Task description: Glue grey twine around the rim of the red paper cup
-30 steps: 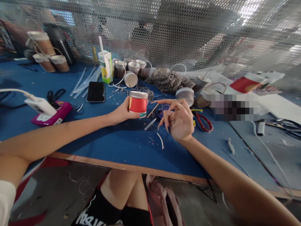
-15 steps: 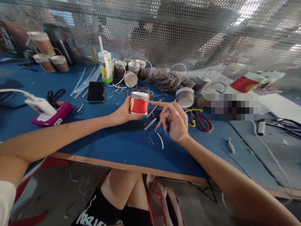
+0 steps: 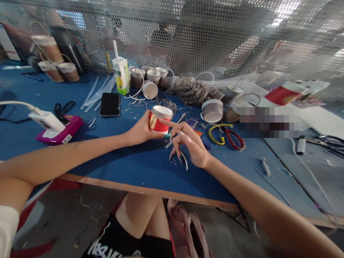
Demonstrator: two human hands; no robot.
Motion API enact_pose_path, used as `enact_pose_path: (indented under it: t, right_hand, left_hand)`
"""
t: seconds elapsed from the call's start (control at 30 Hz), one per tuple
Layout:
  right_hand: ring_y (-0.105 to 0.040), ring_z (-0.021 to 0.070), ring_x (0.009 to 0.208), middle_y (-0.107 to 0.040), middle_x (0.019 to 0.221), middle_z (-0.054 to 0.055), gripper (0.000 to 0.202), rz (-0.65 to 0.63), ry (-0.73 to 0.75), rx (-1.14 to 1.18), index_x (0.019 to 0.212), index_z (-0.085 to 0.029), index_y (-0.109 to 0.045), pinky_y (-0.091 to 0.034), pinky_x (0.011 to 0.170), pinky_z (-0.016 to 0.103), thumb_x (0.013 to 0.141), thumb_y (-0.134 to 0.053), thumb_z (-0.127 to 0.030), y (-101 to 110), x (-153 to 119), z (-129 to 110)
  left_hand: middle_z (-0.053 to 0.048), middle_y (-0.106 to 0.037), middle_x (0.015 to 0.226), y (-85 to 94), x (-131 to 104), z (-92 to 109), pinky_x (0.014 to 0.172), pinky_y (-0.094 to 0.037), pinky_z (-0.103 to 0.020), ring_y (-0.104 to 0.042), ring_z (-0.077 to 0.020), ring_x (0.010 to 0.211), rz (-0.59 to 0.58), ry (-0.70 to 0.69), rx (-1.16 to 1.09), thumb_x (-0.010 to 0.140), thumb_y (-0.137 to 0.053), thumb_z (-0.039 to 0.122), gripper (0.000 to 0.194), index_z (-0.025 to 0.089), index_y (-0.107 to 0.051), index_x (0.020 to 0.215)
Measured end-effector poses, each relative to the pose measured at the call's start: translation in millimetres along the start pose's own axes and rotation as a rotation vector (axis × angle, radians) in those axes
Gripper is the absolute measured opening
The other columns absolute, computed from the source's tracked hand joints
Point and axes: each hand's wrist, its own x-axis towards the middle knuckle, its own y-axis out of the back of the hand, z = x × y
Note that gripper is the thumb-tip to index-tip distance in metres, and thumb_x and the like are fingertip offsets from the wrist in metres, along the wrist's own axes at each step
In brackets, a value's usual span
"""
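Note:
A red paper cup with a cream label, a grey band below its top and a white rim is upright above the table. My left hand is closed around it from the left, with the thumb low on its front. My right hand is at the cup's right, its index finger stretched out against the red side. The other fingers of that hand are loosely bent and apart, with nothing seen between them. Below it, a white strip lies on the blue table.
Behind are a drink carton, a phone, a tangle of grey cord and several cord-wrapped cups. Pliers with yellow and red handles lie right of my right hand. A purple power strip is at left.
My right index finger has moved from the cup's upper right edge onto its front side, and the hand has come left and slightly lower. The cup has shifted slightly right and tilted.

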Motion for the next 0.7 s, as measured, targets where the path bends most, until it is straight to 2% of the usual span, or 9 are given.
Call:
enact_pose_path:
  t: [0.07, 0.13, 0.33, 0.4, 0.57, 0.7]
  right_hand:
    - [-0.048, 0.0040, 0.039, -0.071, 0.124, 0.011, 0.035, 0.063, 0.005, 0.080, 0.090, -0.022, -0.051, -0.057, 0.048, 0.029, 0.095, -0.053, -0.058, 0.2, 0.3, -0.2]
    - [-0.047, 0.0038, 0.035, -0.072, 0.124, 0.011, 0.037, 0.127, 0.013, 0.132, 0.085, -0.022, -0.050, -0.057, 0.045, 0.029, 0.094, -0.052, -0.058, 0.8, 0.8, -0.2]
    - [-0.039, 0.0034, 0.029, -0.077, 0.092, 0.007, 0.040, 0.347, 0.129, 0.069, 0.068, -0.022, -0.047, -0.048, 0.035, 0.025, 0.092, -0.055, -0.052, 2.6, 3.1, 1.3]
    - [-0.040, 0.0034, 0.031, -0.077, 0.097, 0.007, 0.038, 0.322, 0.118, 0.069, 0.070, -0.022, -0.047, -0.050, 0.037, 0.026, 0.091, -0.054, -0.052, 3.2, 3.1, 1.6]
    - [-0.051, 0.0040, 0.041, -0.067, 0.131, 0.010, 0.032, 0.095, 0.030, 0.191, 0.085, -0.022, -0.047, -0.058, 0.046, 0.029, 0.093, -0.053, -0.053, 5.0, 3.2, 2.3]
    - [-0.054, 0.0041, 0.045, -0.062, 0.141, 0.013, 0.034, -0.021, 0.011, 0.253, 0.090, -0.022, -0.045, -0.060, 0.051, 0.029, 0.094, -0.051, -0.055, 6.4, 3.7, 2.7]
  left_hand:
    - [-0.011, -0.065, 0.117, 0.0, 0.3, -1.3, 0.103, -0.049, -0.053, -0.063, -0.0298, 0.112, 0.012, 0.002, -0.018, 0.055, -0.092, 0.039, 0.072, 0.021, -0.048, 0.110]
    - [-0.013, -0.065, 0.121, -0.2, 0.5, -1.3, 0.106, -0.047, -0.054, -0.062, -0.0313, 0.116, 0.025, 0.013, -0.036, 0.056, -0.092, 0.039, 0.073, 0.021, -0.047, 0.111]
    - [-0.012, -0.067, 0.116, 0.3, 1.0, 1.8, 0.102, -0.051, -0.054, -0.064, -0.0319, 0.113, 0.054, 0.063, -0.016, 0.053, -0.093, 0.040, 0.075, 0.020, -0.047, 0.108]
    - [-0.011, -0.067, 0.115, 0.8, 1.4, 1.3, 0.100, -0.052, -0.051, -0.065, -0.0306, 0.111, 0.031, 0.058, -0.061, 0.052, -0.093, 0.038, 0.074, 0.021, -0.047, 0.107]
    - [-0.012, -0.065, 0.124, 2.3, 1.1, 0.4, 0.104, -0.050, -0.049, -0.063, -0.0298, 0.118, -0.056, 0.031, -0.116, 0.053, -0.091, 0.032, 0.072, 0.021, -0.047, 0.109]
    - [-0.013, -0.062, 0.132, 4.3, 1.1, 0.3, 0.106, -0.048, -0.049, -0.059, -0.0318, 0.125, -0.073, 0.028, -0.165, 0.054, -0.092, 0.034, 0.076, 0.020, -0.049, 0.116]
